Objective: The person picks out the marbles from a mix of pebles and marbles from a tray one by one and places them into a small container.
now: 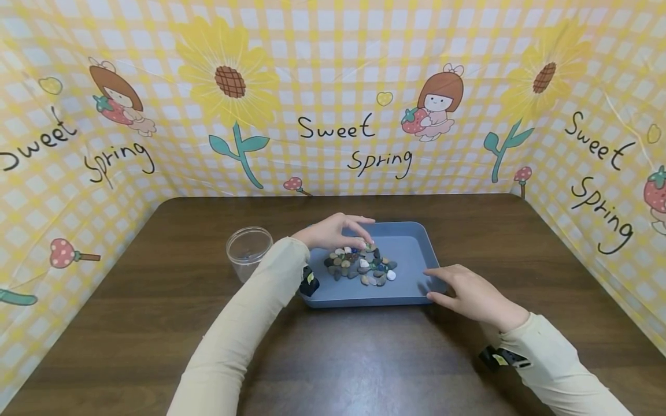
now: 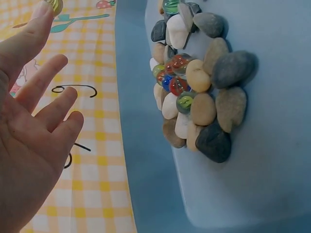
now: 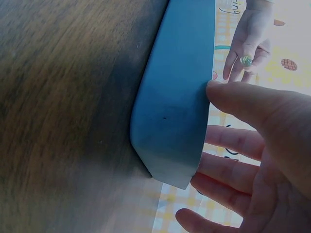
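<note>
A blue tray (image 1: 411, 242) sits mid-table with a pile of pebbles and glass marbles (image 1: 360, 267) in it. My left hand (image 1: 367, 244) hovers over the pile's far side and pinches a greenish marble (image 1: 369, 247) at its fingertips; the other fingers are spread. In the left wrist view, the marble (image 2: 55, 4) shows at the top left and the pile (image 2: 199, 82) lies to the right. My right hand (image 1: 429, 284) holds the tray's near right corner. In the right wrist view, its thumb (image 3: 233, 94) lies on the tray's outer wall (image 3: 177, 97) and its fingers (image 3: 228, 141) reach past the corner.
An open, clear plastic jar (image 1: 248, 249) stands left of the tray, beside my left forearm. The dark wooden table (image 1: 338, 358) is walled on three sides by a yellow checked printed cloth (image 1: 333, 104).
</note>
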### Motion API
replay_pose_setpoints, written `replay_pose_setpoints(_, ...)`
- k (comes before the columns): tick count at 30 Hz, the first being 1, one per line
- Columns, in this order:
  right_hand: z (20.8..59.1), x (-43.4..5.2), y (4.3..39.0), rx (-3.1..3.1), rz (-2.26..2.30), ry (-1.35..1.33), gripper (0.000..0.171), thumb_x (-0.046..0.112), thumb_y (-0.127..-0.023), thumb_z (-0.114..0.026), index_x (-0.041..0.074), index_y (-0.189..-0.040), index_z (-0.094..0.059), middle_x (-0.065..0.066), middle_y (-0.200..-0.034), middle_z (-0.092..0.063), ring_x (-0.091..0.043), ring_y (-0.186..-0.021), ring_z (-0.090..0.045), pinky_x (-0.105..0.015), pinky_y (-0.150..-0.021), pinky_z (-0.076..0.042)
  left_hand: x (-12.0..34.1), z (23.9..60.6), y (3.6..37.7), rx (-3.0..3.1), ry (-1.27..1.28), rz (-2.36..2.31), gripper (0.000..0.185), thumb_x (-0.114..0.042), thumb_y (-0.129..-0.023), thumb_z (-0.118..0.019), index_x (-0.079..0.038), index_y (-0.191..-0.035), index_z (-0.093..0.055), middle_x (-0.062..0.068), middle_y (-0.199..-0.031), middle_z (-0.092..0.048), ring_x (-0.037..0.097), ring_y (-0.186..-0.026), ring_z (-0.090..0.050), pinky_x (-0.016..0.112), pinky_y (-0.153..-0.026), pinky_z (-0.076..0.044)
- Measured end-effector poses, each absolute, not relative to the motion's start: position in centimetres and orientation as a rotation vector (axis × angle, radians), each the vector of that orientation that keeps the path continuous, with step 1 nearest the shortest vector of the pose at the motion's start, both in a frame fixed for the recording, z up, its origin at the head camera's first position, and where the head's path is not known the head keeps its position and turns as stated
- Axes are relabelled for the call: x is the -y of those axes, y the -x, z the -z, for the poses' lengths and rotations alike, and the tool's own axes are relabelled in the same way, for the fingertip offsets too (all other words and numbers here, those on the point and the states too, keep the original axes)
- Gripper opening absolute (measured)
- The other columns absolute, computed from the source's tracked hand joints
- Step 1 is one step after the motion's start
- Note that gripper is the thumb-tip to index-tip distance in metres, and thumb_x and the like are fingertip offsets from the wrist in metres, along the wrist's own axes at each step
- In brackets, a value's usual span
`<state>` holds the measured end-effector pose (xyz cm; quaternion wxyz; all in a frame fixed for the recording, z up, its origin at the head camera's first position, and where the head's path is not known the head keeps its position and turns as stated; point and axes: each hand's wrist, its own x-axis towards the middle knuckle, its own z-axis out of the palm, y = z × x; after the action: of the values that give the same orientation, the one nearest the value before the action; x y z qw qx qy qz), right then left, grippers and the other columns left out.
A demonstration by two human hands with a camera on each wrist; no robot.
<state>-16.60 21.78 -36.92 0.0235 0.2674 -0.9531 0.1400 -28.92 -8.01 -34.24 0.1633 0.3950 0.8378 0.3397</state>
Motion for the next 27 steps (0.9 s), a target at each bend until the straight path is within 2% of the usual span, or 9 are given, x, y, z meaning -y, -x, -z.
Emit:
replay_pose_setpoints(7,37.0,-21.8,16.7,2.94,-0.437,-0.838,0.043,0.027,-0.086,-0.066,0.004,-0.122,-0.06,-0.014,-0.115,-0.066,-0.03,-0.107,-0.06,-0.048,-0.09,-0.049,8.6,33.8,28.7,-2.423,-1.168,-0.946,0.022,-0.019,-0.09,-0.062,-0.008,-0.108,-0.07,0.006,-0.148,-0.04,0.022,-0.142,-0.029,0.047,-0.114,-0.027)
replay_pose_setpoints(16,37.0,-21.8,16.6,2.938,-0.436,-0.835,0.043,0.027,-0.086,-0.066,0.004,-0.122,-0.06,-0.014,-0.115,-0.066,-0.03,-0.108,-0.059,-0.048,-0.09,-0.049,9.5,33.4,28.4,-2.483,-1.187,-0.935,0.019,-0.019,-0.089,-0.063,-0.013,-0.105,-0.071,0.006,-0.147,-0.042,0.024,-0.141,-0.031,0.046,-0.114,-0.027)
replay_pose_setpoints(27,37.0,-21.8,16.6,2.952,-0.443,-0.825,0.044,0.028,-0.085,-0.067,0.005,-0.122,-0.06,-0.014,-0.115,-0.065,-0.03,-0.108,-0.059,-0.048,-0.089,-0.049,10.5,33.0,28.1,-2.517,-1.137,-0.985,0.019,-0.018,-0.089,-0.064,-0.01,-0.105,-0.071,0.007,-0.146,-0.043,0.023,-0.14,-0.032,0.046,-0.114,-0.028)
